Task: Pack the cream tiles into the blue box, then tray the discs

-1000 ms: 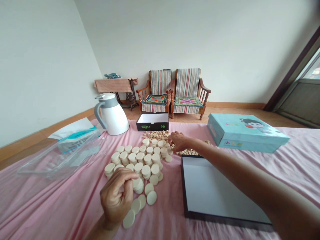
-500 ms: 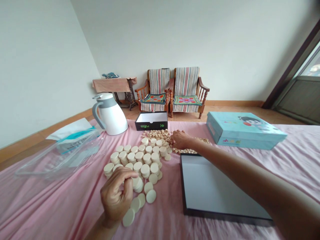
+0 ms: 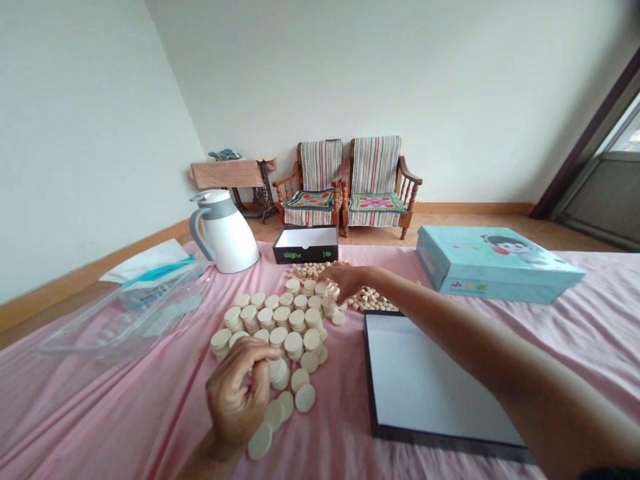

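Note:
Several pale round wooden discs (image 3: 280, 323) lie in short stacks on the pink cloth (image 3: 100, 413). Behind them is a heap of smaller round wooden pieces (image 3: 370, 300). My left hand (image 3: 239, 393) rests at the near edge of the discs, fingers curled and pinched together; what they hold is hidden. My right hand (image 3: 345, 279) reaches across to the far side of the stacks, fingers bent down onto the small pieces, and I cannot see whether it grips any. A flat black tray with a white inside (image 3: 430, 383) lies just right of the discs, under my right forearm.
A white jug with a grey handle (image 3: 226, 231) and a small open black box (image 3: 306, 244) stand at the back. A light blue box (image 3: 493, 263) is at the right. A clear plastic lid over a packet (image 3: 130, 310) lies left. Two wooden armchairs stand beyond.
My right hand has slid left along the small pieces toward the back of the disc stacks. My left hand has stayed in place, still pinched.

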Demonstrator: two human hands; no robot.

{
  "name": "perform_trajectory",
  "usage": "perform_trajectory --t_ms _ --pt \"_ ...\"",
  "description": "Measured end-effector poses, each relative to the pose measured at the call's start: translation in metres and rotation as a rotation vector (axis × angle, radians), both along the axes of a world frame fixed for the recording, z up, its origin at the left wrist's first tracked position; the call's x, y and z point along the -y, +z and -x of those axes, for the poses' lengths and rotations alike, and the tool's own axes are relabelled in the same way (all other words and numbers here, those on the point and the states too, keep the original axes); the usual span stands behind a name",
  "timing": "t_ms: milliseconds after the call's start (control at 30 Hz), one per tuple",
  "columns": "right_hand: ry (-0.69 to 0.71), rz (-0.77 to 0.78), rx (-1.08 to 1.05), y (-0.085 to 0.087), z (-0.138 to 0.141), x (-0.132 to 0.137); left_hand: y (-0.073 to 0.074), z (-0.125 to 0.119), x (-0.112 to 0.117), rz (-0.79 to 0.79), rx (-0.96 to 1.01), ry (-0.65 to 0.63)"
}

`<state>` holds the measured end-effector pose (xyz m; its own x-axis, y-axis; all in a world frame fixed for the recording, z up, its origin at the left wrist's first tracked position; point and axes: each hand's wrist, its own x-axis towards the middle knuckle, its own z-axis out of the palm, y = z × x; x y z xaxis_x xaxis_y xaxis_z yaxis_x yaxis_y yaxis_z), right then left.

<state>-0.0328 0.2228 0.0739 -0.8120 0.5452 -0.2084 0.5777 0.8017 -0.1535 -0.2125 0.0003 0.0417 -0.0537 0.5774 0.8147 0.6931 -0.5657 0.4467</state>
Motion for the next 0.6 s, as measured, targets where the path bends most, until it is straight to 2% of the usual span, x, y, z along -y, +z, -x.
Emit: perform_trajectory --t_ms 233,600 --pt "0.057 -0.041 0.069 0.001 0.004 -0.003 -0.001 0.001 0.003 0.022 -0.014 -0.009" --pt "0.062 -0.028 -0.069 -0.006 -0.014 -0.003 -0.002 0.002 0.003 0.023 -0.009 -0.031"
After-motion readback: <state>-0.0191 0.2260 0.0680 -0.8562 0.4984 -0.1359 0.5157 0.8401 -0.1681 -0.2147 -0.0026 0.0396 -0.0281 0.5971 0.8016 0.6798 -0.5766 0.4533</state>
